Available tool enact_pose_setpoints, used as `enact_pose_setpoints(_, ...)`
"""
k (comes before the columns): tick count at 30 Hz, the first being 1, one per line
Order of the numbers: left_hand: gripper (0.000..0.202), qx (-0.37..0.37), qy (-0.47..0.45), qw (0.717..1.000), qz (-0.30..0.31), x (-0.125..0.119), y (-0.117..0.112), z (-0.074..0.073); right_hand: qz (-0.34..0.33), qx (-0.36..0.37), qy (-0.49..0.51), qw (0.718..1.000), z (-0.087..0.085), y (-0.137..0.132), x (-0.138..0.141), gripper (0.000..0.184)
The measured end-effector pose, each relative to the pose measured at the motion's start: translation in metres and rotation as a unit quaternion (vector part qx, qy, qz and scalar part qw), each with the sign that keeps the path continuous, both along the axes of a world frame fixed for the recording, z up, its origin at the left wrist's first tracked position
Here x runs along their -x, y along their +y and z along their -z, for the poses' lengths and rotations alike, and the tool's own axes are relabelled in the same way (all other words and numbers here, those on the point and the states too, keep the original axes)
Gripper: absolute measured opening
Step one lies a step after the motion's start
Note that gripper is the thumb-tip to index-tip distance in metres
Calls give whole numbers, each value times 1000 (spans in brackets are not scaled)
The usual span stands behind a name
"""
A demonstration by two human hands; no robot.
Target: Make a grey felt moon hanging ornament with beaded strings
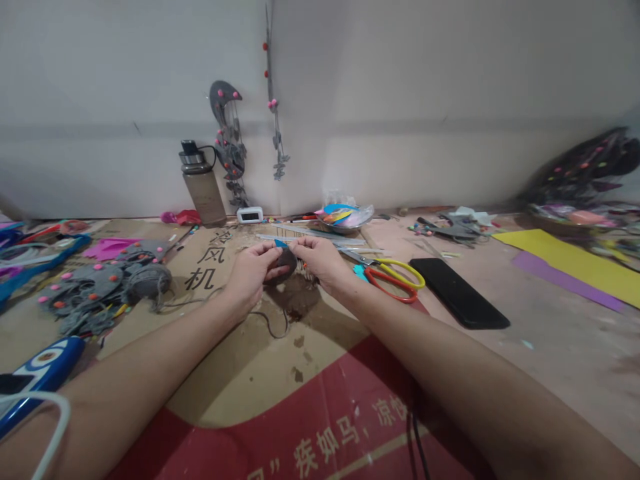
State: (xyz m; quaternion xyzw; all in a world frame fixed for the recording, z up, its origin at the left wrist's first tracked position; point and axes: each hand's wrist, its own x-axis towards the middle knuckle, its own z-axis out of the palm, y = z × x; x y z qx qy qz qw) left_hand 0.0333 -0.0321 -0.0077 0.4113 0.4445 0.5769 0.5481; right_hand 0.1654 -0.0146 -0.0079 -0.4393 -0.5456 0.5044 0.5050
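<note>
My left hand (253, 270) and my right hand (323, 261) meet over the middle of the cardboard (215, 373). Between them is a dark grey, rounded felt-like piece (283, 265), pinched in the left fingers. A small blue piece (281, 244) shows at its upper edge, by both thumbs. The right fingertips close at the piece's right side; small orange bits show beneath them, and what exactly they pinch is partly hidden. Grey yarn (280, 335) loops on the cardboard below. Right of my hands lie scissors (393, 280) with orange and yellow handles.
Grey felt pieces with pompoms (100, 283) and a yarn ball (147, 281) lie left. Behind stand a water bottle (203, 190), a small white clock (249, 215) and a bowl (367, 217) of colourful scraps. A black phone (457, 293) and yellow sheet (575, 263) are right.
</note>
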Motion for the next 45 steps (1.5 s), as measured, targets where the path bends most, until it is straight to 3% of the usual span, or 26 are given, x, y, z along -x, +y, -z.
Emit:
enact_pose_setpoints(14,16,8,0,1000,24,3,2,3,-55,59,34,996,1,2,-4,23)
enact_pose_setpoints(20,17,-14,7,1000,17,2,-2,0,-5,-7,12,1000,2,-3,2,19)
enact_pose_setpoints(30,17,-1,7,1000,-4,-3,-6,-4,33,-28,19,999,3,-3,8,11)
enact_pose_setpoints(40,8,13,-54,998,11,-3,-6,0,0,-65,37,997,7,-4,5,14)
enact_pose_setpoints(45,9,28,-54,998,6,-2,-7,-2,19,-95,37,995,6,-8,2,14)
